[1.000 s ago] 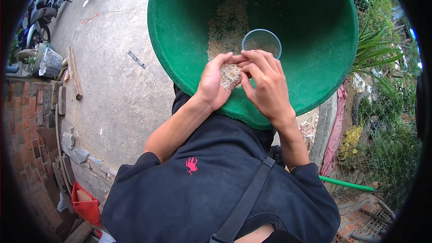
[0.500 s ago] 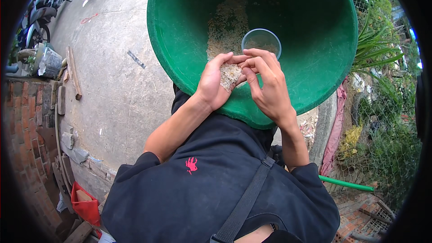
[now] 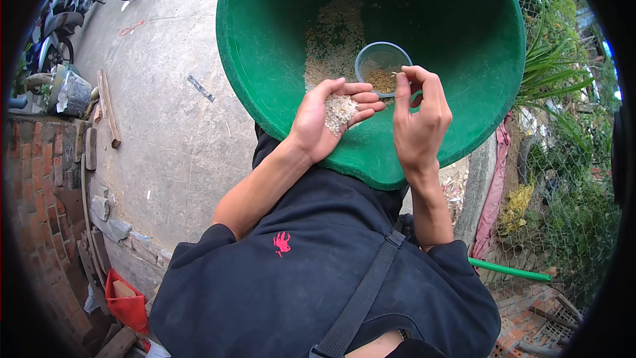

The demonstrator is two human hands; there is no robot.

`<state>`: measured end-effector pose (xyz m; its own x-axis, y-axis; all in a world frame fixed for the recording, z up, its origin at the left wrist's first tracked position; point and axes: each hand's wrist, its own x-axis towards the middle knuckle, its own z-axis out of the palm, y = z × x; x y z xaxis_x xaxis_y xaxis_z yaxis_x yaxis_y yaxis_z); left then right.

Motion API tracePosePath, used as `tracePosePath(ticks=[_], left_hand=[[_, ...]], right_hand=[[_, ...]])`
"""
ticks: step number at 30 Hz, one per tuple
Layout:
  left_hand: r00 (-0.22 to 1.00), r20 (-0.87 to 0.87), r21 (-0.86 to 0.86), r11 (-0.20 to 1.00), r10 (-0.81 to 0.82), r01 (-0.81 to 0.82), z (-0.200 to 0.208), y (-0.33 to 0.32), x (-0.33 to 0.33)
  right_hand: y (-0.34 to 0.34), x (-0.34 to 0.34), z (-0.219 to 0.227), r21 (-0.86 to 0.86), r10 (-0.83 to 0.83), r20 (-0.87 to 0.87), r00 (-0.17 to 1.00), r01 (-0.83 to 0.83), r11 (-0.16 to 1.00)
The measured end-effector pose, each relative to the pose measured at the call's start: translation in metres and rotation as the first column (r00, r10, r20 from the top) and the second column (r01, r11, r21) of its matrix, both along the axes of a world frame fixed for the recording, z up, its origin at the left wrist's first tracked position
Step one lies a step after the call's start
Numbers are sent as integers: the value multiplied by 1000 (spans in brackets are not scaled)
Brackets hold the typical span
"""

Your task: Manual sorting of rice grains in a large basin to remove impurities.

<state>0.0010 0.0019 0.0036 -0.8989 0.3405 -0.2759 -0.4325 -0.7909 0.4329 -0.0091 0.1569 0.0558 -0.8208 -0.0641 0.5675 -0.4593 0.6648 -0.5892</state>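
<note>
Inside the green basin (image 3: 470, 103), open room lies to the right of the clear cup (image 3: 383, 44), where the wall curves up bare to the rim; to the cup's left, loose grains (image 3: 336, 30) are strewn. Golden grains (image 3: 380, 82) lie in the cup. Left hand (image 3: 317, 126): palm up, fingers extended toward the cup, unclenched beneath a pale heap (image 3: 339, 111) of grains. Right hand (image 3: 422, 119): raised, thumb and forefinger tips drawn together at the cup's edge; whether they pinch a grain cannot be told.

The right hand (image 3: 422, 122) has moved (rightward) to the cup (image 3: 381, 55).
</note>
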Motion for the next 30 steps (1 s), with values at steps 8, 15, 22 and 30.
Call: tracePosePath(ticks=[8,15,22,30], left_hand=[[997,50,-130,990,66,-59,5,1,5],[992,68,-77,992,102,-96,-6,-1,5],[991,89,-93,992,100,-91,-4,-1,6],[984,132,-109,988,119,-105,-3,-1,6]], right_hand=[[-1,1,-3,200,371,-26,928,-359,912],[1,4,-1,347,533,89,841,-528,775],[1,3,-5,382,529,85,844,-518,765],[-2,5,-7,424,507,100,856,-498,757]])
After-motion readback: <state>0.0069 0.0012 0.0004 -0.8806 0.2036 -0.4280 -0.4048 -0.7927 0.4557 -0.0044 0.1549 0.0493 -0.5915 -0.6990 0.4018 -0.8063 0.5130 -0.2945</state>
